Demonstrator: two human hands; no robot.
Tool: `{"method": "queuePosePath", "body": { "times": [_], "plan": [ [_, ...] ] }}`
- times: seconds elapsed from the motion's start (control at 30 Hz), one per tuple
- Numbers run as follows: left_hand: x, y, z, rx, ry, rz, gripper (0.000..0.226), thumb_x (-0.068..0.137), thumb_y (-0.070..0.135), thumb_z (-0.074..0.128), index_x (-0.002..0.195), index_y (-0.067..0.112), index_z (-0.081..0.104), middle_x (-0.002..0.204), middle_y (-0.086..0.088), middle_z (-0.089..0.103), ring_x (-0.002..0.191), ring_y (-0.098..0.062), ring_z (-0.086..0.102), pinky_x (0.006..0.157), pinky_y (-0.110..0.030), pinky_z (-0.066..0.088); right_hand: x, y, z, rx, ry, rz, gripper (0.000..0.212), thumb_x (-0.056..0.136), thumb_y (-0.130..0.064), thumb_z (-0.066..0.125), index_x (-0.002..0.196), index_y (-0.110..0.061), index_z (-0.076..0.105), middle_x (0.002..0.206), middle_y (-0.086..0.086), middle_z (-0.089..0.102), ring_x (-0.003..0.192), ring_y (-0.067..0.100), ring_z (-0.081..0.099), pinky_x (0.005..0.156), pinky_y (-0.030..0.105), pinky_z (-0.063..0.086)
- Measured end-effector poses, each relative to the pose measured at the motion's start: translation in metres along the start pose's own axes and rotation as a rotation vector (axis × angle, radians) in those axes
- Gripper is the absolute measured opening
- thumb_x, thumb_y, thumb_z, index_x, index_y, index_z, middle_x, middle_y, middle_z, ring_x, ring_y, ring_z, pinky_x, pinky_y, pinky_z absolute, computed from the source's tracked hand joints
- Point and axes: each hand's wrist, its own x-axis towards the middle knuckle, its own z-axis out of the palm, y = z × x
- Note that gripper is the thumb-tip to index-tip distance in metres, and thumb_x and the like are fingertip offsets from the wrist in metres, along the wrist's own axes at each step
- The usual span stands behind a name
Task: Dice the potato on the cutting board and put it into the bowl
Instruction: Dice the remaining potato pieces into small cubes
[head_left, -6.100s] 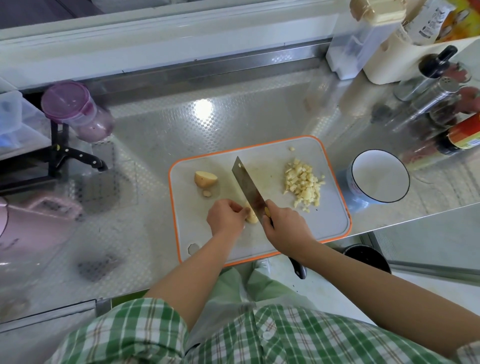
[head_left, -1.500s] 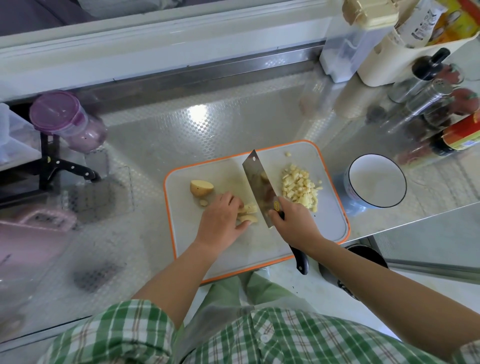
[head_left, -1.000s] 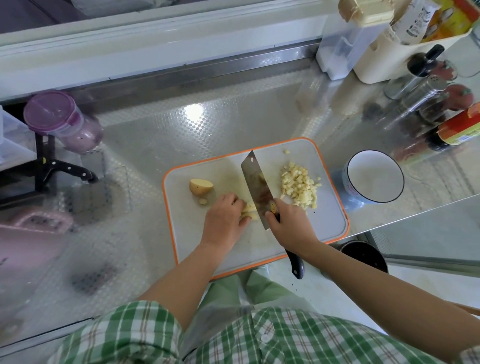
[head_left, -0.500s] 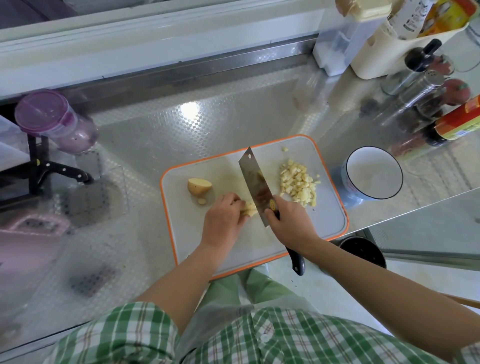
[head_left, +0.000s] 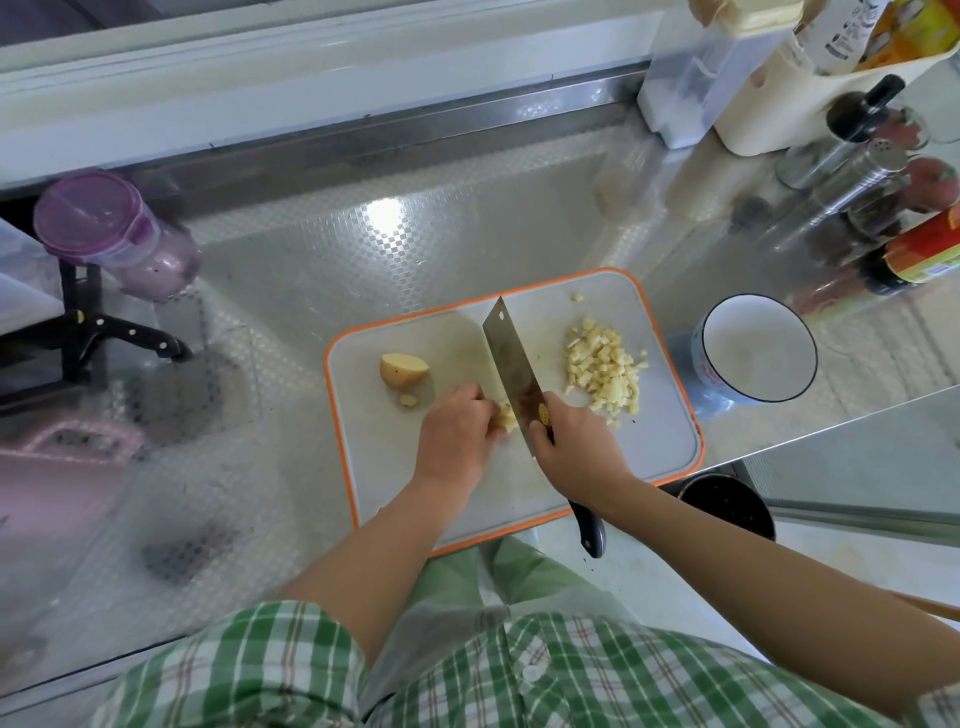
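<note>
The cutting board (head_left: 654, 457), white with an orange rim, lies flat on the patterned steel countertop (head_left: 415, 249), its near edge at the counter's front.

Potato, four portions, all on the board:
- Piece being cut (head_left: 506, 415): pale strips at mid-board, between the two hands, mostly covered by the left hand.
- Skin-on chunk (head_left: 402, 370): left part of the board, cut face to the right, apart from the hands.
- Small offcut (head_left: 408, 399): just in front of that chunk.
- Diced pile (head_left: 605, 371): right part of the board, with one stray cube (head_left: 576, 297) near the far edge.

Left hand (head_left: 454, 441): fingers curled together, knuckles forward, pressing down on the piece being cut.

Right hand (head_left: 576, 452): fingers clamped round the cleaver (head_left: 511, 364) where blade meets handle; the black handle end projects behind the wrist. The blade stands on edge, close against the left knuckles, tip pointing to the board's far edge.

The bowl (head_left: 758, 348), white inside with a dark rim, stands upright on the counter just right of the board, apart from the diced pile.

Surroundings: a purple-lidded jar (head_left: 104, 228) and a black-handled knife (head_left: 135, 332) at far left; steel shakers (head_left: 852, 171) and a red-labelled bottle (head_left: 930, 249) at far right.
</note>
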Motion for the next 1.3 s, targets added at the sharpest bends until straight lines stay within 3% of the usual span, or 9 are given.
{"method": "queuePosePath", "body": {
  "times": [0.1, 0.2, 0.33, 0.57, 0.93, 1.07, 1.3],
  "plan": [
    [-0.001, -0.001, 0.001, -0.004, 0.006, 0.004, 0.008, 0.075, 0.023, 0.077, 0.077, 0.016, 0.076, 0.076, -0.002, 0.055, 0.073, -0.023, 0.051, 0.057, -0.031, 0.036, 0.001, -0.003, 0.005, -0.035, -0.042, 0.009, 0.009, 0.096, -0.02, 0.04, 0.09, -0.013, 0.04, 0.059, 0.003, 0.043, 0.055, 0.026, 0.045, 0.047, 0.032, 0.029],
    [-0.001, 0.001, 0.0, -0.009, 0.025, -0.001, 0.01, 0.071, 0.021, 0.08, 0.068, 0.015, 0.073, 0.07, -0.003, 0.052, 0.067, -0.024, 0.05, 0.054, -0.028, 0.029, 0.002, -0.008, 0.01, -0.112, -0.057, 0.018, 0.007, 0.097, -0.019, 0.038, 0.095, -0.012, 0.039, 0.066, 0.003, 0.045, 0.064, 0.028, 0.049, 0.055, 0.034, 0.035],
    [0.001, 0.001, 0.0, -0.011, 0.025, -0.012, 0.009, 0.076, 0.023, 0.076, 0.073, 0.015, 0.075, 0.074, -0.003, 0.054, 0.073, -0.024, 0.051, 0.055, -0.032, 0.037, 0.003, -0.01, 0.013, -0.174, -0.039, 0.006, 0.006, 0.098, -0.019, 0.038, 0.095, -0.015, 0.034, 0.07, 0.005, 0.048, 0.065, 0.03, 0.048, 0.058, 0.035, 0.037],
    [0.0, 0.003, -0.005, -0.088, -0.01, -0.038, 0.009, 0.073, 0.016, 0.078, 0.082, 0.012, 0.077, 0.084, -0.007, 0.062, 0.081, -0.027, 0.055, 0.066, -0.036, 0.046, 0.01, -0.011, 0.0, 0.005, 0.04, -0.01, 0.011, 0.097, -0.018, 0.04, 0.09, -0.009, 0.041, 0.06, 0.005, 0.046, 0.058, 0.031, 0.049, 0.051, 0.037, 0.037],
    [0.0, 0.002, -0.002, -0.104, 0.015, -0.041, 0.007, 0.073, 0.018, 0.079, 0.074, 0.013, 0.075, 0.075, -0.004, 0.057, 0.075, -0.025, 0.053, 0.059, -0.036, 0.044, 0.002, -0.012, 0.004, -0.049, -0.041, 0.001, 0.009, 0.097, -0.02, 0.039, 0.091, -0.014, 0.039, 0.063, 0.002, 0.045, 0.063, 0.029, 0.05, 0.055, 0.034, 0.034],
    [0.001, 0.003, -0.003, -0.111, 0.031, -0.035, 0.005, 0.072, 0.015, 0.078, 0.071, 0.013, 0.074, 0.074, -0.005, 0.055, 0.073, -0.025, 0.052, 0.057, -0.03, 0.034, 0.002, -0.015, 0.006, -0.033, -0.051, 0.016, 0.009, 0.097, -0.019, 0.039, 0.09, -0.014, 0.038, 0.065, 0.001, 0.043, 0.065, 0.027, 0.048, 0.056, 0.033, 0.033],
    [0.002, 0.0, 0.0, -0.082, -0.007, -0.041, 0.006, 0.078, 0.022, 0.072, 0.077, 0.016, 0.076, 0.078, -0.003, 0.054, 0.078, -0.024, 0.05, 0.06, -0.029, 0.03, 0.002, -0.019, 0.016, -0.025, -0.046, 0.046, 0.007, 0.098, -0.018, 0.039, 0.093, -0.013, 0.037, 0.074, 0.006, 0.05, 0.07, 0.031, 0.051, 0.059, 0.034, 0.035]
  ]
}}
